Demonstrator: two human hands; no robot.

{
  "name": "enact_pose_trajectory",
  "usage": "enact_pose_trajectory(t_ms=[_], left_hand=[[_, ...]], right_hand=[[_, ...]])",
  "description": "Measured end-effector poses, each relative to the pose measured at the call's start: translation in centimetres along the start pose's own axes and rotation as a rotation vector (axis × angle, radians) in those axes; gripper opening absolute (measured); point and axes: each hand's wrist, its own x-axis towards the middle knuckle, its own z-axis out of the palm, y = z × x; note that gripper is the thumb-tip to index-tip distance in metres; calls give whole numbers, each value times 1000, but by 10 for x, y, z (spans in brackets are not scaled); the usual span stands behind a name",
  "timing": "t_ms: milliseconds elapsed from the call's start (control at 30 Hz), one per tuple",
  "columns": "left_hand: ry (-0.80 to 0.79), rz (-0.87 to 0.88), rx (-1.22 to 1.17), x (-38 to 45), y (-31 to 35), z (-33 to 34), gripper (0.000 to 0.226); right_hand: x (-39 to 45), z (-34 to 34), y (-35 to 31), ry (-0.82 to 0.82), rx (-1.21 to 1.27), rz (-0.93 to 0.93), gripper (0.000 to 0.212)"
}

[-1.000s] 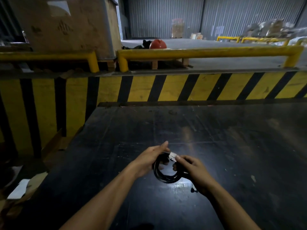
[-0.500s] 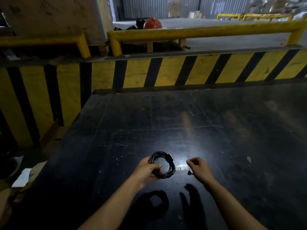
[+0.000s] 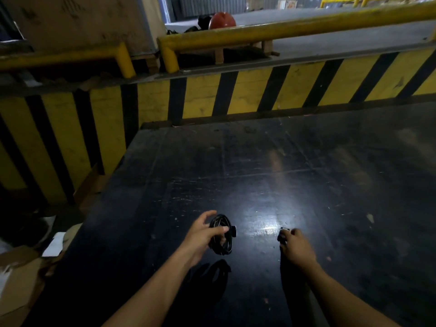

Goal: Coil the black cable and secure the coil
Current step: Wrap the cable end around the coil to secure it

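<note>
Dim warehouse bay, black scuffed worktop [image 3: 306, 161] with a glare patch near centre. Black cable [image 3: 223, 233] wound into a small coil, held just above the worktop near its front edge, tilted on edge. Left hand [image 3: 204, 234] clamped on the coil — thumb across the front of the loops, fingers curled behind, index finger lifted clear at the top. Small plug or clip end sticking out of the coil's right side; too dark to tell which. Right hand [image 3: 296, 246] well apart from the coil, down at the worktop, fingers curled closed around a small dark object [image 3: 283, 234] with a pale fleck on top; can't tell what it is, or whether it joins the cable. Both forearms bare, shadows of hand and coil falling on the worktop below them.

Beyond the worktop's far edge — yellow-and-black striped barrier wall [image 3: 259, 90], yellow tube rails [image 3: 283, 27] above it. Red hard hat [image 3: 221, 20] behind the rail. Large cardboard box [image 3: 82, 20] top left. Cardboard and white paper scraps [image 3: 54, 244] on the floor at left.
</note>
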Motion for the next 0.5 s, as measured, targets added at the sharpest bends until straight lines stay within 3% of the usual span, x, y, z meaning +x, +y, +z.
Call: enact_pose_trajectory(t_ms=[200, 367, 433, 500], left_hand=[[-14, 69, 12, -5, 4, -1, 44], [-22, 29, 75, -5, 2, 3, 22], [-25, 17, 92, -4, 3, 7, 20], [-39, 15, 85, -1, 8, 12, 22]], right_hand=[[-8, -5, -13, 4, -34, -83, 14], [-15, -12, -35, -18, 344, -129, 22], [-19, -24, -55, 26, 476, -191, 33], [-28, -44, -77, 77, 544, -290, 31]])
